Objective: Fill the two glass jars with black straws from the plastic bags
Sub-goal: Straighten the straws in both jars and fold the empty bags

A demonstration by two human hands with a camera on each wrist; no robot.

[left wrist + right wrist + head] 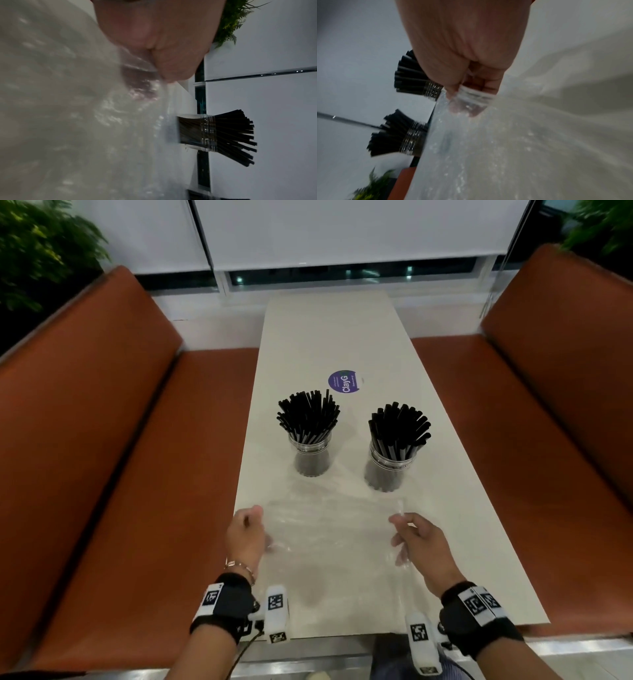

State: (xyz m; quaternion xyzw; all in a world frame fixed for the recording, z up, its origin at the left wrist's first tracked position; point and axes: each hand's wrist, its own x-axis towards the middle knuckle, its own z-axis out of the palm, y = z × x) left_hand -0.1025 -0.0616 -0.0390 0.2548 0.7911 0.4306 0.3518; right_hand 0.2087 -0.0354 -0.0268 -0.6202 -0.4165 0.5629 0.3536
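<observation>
Two glass jars stand mid-table, the left jar [312,457] and the right jar [388,469], each packed with upright black straws [308,414]. A clear plastic bag [329,529] lies spread flat in front of them, and I see no straws in it. My left hand [248,525] pinches its left edge. My right hand [406,529] pinches its right edge, where the plastic bunches between my fingers [471,100]. The left wrist view shows my left hand [154,70] gripping the film, with one jar [197,131] behind. Both jars [412,139] show in the right wrist view.
A purple round sticker [344,381] lies on the white table [342,337] beyond the jars. Orange bench seats [120,440] flank the table on both sides. A window with blinds is at the far end, plants [34,251] in the corners.
</observation>
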